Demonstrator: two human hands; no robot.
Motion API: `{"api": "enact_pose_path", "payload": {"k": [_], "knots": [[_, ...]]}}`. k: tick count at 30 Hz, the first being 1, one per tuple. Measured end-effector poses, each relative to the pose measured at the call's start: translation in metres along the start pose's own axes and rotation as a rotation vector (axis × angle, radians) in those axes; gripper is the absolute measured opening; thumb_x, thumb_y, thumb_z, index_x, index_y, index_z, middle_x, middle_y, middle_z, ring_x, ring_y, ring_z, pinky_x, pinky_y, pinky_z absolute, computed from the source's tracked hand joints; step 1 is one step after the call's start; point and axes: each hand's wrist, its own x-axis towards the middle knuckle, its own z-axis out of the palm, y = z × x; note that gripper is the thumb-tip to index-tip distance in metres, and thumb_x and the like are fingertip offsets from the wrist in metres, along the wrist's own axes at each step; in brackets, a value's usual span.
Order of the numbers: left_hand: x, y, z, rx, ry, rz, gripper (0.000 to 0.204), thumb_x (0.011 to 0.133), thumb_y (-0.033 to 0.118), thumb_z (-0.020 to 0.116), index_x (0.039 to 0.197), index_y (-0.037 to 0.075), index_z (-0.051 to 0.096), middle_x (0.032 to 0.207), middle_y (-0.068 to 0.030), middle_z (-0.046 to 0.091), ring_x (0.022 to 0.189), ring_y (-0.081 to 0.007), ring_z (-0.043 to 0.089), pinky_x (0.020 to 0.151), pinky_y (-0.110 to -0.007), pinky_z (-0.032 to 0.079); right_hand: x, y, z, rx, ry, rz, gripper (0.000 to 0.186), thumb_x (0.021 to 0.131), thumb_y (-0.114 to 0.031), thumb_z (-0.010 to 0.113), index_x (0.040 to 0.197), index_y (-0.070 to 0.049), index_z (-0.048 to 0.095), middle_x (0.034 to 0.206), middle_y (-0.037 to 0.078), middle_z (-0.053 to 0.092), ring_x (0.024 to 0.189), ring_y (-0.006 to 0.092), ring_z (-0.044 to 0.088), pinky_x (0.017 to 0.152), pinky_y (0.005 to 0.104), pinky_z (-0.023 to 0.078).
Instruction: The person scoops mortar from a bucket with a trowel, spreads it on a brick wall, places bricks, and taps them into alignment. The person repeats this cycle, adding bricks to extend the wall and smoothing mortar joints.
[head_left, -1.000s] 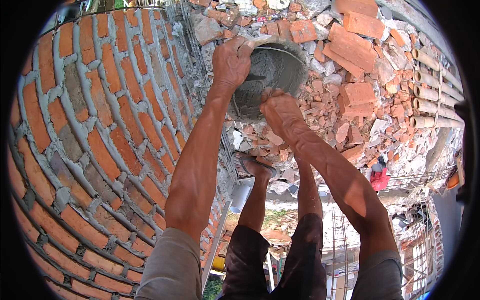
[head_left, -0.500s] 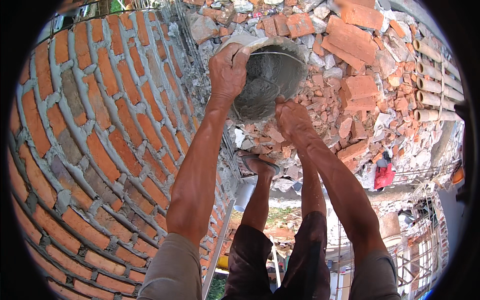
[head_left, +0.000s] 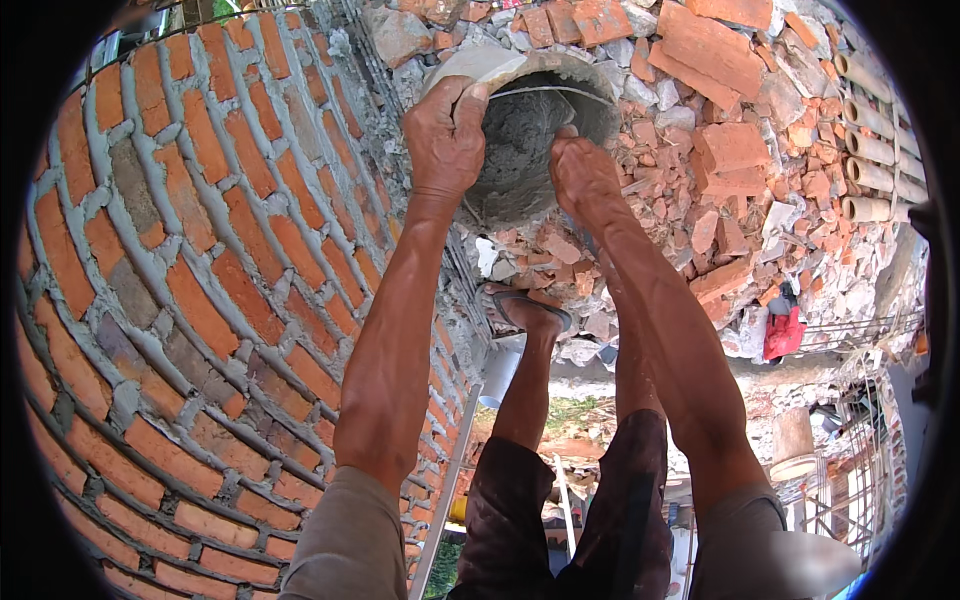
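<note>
A round grey bucket (head_left: 603, 112) of wet mortar (head_left: 515, 135) is tilted with its mouth facing me, above the rubble. My left hand (head_left: 446, 135) is closed over its left rim, thumb on the near side, beside a pale, mortar-caked edge. At the right side of the mouth, my right hand (head_left: 585, 178) is closed in a fist around the handle of what looks like a trowel. A thin grey blade edge (head_left: 562, 108) shows beyond the fist, against the mortar. Most of the tool is hidden by the hand.
A brick wall (head_left: 200, 290) with grey mortar joints curves along the left. Broken bricks and rubble (head_left: 700, 160) cover the ground ahead and to the right. Bamboo poles (head_left: 875, 145) lie at the far right. My sandalled foot (head_left: 535, 312) stands beside the wall base, near a red cloth (head_left: 783, 333).
My right hand has moved up and farther along the bucket's mouth, and the mortar surface looks rougher. My left hand stays on the rim, shifted slightly left in view.
</note>
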Motion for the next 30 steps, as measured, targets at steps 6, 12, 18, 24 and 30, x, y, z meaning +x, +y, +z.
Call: {"api": "enact_pose_path", "payload": {"k": [6,12,18,24,30], "knots": [[0.002,-0.001,0.004,0.053,0.028,-0.005,0.021,0.092,0.019,0.062,0.092,-0.002,0.066,0.072,-0.0121,0.062,0.065,-0.0174,0.057,0.062,-0.036,0.048,-0.031,-0.02,0.006,-0.093,-0.298,-0.189,0.023,0.081,-0.007,0.056,0.101,-0.004,0.067,0.09,0.015,0.069,0.088,0.032,0.067,0.075,0.0393,0.054],[-0.003,-0.006,0.006,-0.014,0.037,0.046,0.02,0.092,0.018,0.063,0.095,-0.002,0.066,0.077,-0.0149,0.065,0.067,-0.0215,0.061,0.064,-0.037,0.049,-0.004,0.003,0.02,-0.198,0.204,-0.12,0.016,0.084,-0.007,0.051,0.095,0.005,0.055,0.068,0.007,0.054,0.062,0.0254,0.056,0.058,0.0344,0.049],[-0.001,-0.01,-0.007,-0.002,0.07,0.036,0.024,0.095,0.022,0.061,0.101,0.0,0.067,0.079,-0.0102,0.064,0.071,-0.0158,0.057,0.064,-0.038,0.047,-0.026,-0.015,0.006,-0.092,-0.131,-0.138,0.013,0.083,-0.011,0.056,0.085,-0.003,0.066,0.079,0.015,0.066,0.075,0.0323,0.067,0.07,0.0413,0.054],[-0.005,-0.015,-0.01,-0.035,0.036,0.028,0.03,0.1,0.03,0.057,0.105,0.003,0.068,0.079,-0.0017,0.06,0.07,-0.0103,0.048,0.059,-0.04,0.042,0.016,-0.057,-0.014,-0.023,-0.144,-0.088,0.013,0.08,-0.009,0.056,0.078,-0.001,0.066,0.082,0.022,0.067,0.078,0.0364,0.068,0.07,0.0435,0.055],[0.003,-0.018,-0.015,-0.061,0.04,0.056,0.03,0.1,0.029,0.057,0.104,0.002,0.069,0.079,-0.0019,0.061,0.072,-0.01,0.049,0.06,-0.039,0.043,0.003,-0.044,-0.028,-0.13,-0.109,-0.168,0.025,0.081,-0.004,0.052,0.101,0.002,0.065,0.081,0.019,0.067,0.081,0.0327,0.068,0.073,0.0412,0.054]]}}
